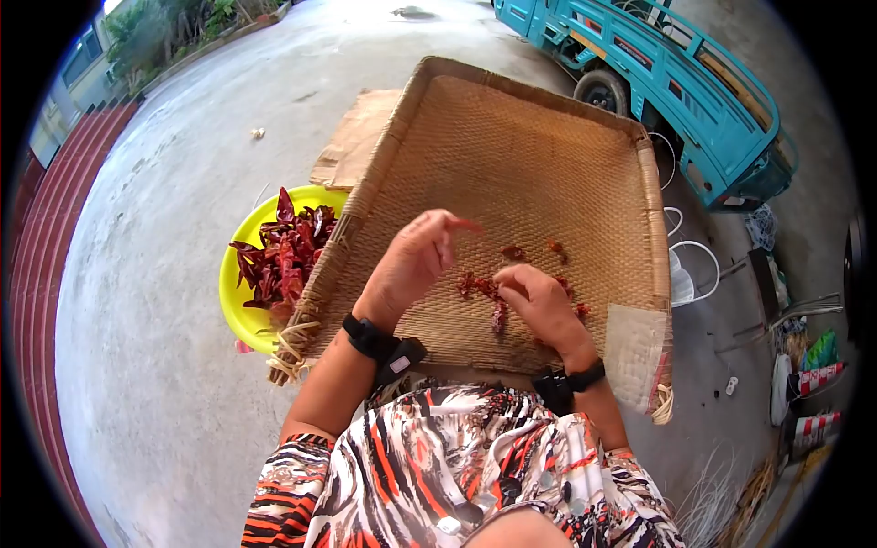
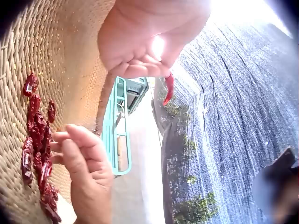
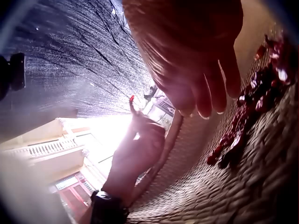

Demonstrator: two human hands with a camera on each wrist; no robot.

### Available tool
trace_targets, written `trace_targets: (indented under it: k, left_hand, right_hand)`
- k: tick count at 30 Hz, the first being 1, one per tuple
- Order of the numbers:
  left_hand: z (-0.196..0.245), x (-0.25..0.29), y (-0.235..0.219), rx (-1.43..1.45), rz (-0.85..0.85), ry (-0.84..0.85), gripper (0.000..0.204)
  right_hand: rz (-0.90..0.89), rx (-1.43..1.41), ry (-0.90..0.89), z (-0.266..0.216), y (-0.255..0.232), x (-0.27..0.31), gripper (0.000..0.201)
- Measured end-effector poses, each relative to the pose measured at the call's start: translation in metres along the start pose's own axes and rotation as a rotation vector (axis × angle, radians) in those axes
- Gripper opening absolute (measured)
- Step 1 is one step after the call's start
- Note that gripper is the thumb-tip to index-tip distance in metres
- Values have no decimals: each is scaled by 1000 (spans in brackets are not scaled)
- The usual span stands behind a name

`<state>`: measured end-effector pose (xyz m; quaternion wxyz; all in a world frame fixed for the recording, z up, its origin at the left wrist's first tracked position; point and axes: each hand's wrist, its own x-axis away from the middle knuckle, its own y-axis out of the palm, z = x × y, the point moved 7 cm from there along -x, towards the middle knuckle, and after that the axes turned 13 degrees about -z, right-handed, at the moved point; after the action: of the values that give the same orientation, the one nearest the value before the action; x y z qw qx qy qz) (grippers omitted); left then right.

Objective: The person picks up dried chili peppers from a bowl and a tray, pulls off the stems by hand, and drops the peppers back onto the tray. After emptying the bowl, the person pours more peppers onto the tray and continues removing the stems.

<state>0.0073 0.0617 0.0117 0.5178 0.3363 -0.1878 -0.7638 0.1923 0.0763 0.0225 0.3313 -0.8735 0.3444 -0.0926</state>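
My left hand (image 1: 422,248) is raised over the woven tray, pinching a red dried chili (image 2: 169,89) between thumb and fingers. The chili's tip sticks out past the fingertips. Lower and to the right, my right hand (image 1: 545,309) hovers by a loose line of dried chilies (image 1: 499,318) on the tray floor. Its fingers (image 3: 215,88) are loosely extended in the right wrist view, and nothing shows in them. More small red pieces (image 1: 513,252) lie just beyond that hand.
The large rectangular woven tray (image 1: 539,137) has a raised rim. At its left, a yellow basin (image 1: 236,315) holds a heap of dark red chilies (image 1: 290,256). Cardboard (image 1: 358,137) lies behind the basin. A blue cargo vehicle (image 1: 676,100) stands beyond the tray, at the right.
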Motion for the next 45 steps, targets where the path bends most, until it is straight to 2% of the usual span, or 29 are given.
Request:
trace_targets:
  k: [1,3,6,9,11,13,15,16,17,19,22,25,28,31,34,36,38,39,41,43,45]
  left_hand:
    - [-1,1,-12,202,130,52,26]
    - [21,1,-13,435,77,362,36]
    - [42,8,-22,570,-34,485,46]
    - [26,14,-41,564,196,375,47]
    - [3,11,-52,532,226,134,43]
    - [-14,6,-38,144,183,-134,33]
    - [-24,9,-19,-212,183,-335,25]
    - [-31,9,-12,-353,142,-404,26]
    - [-35,7,-4,-487,22,-434,30]
    - [-38,8,11,-628,-72,-488,30]
    - [-42,8,12,-652,-160,-492,29]
    - [-44,8,8,-564,-113,-494,24]
    - [-37,9,16,-424,-158,-506,22]
    - [-37,10,17,-332,-131,-502,19]
    - [-32,7,13,-169,-14,-398,16]
    - [-14,3,9,-79,1,-230,15]
    - [3,0,6,-42,24,8,21]
    - [6,0,0,266,65,104,25]
    - [28,0,-12,502,-120,446,33]
    - [34,9,-37,608,30,491,39]
    - [28,14,-48,629,147,416,44]
  right_hand:
    - [-44,72,-6,0,1,1,16]
    - [-127,217,-15,1,3,5,19]
    - [-184,318,-38,10,11,9,21]
    - [-263,426,-69,3,17,11,18]
    - [-254,393,-62,2,18,9,17]
    - [-208,343,-83,1,15,7,15]
    - [-129,270,-133,0,11,5,14]
    - [-103,223,-96,1,8,4,13]
    - [-75,176,-57,0,6,5,12]
    - [-40,92,-25,-2,3,5,12]
    - [-41,-11,-39,-5,3,4,12]
    - [-63,-124,-36,-7,5,3,13]
    - [-57,-266,-49,-11,5,3,14]
    - [-55,-331,-37,-8,1,3,14]
    - [-22,-265,31,-7,-13,8,14]
    - [47,-176,36,-2,-27,14,14]
    - [96,-142,48,12,-39,23,14]
    - [121,-126,53,17,-46,27,14]
    - [132,-152,122,27,-56,38,14]
    - [105,-105,220,33,-65,53,15]
    - [-12,-49,268,40,-60,63,19]
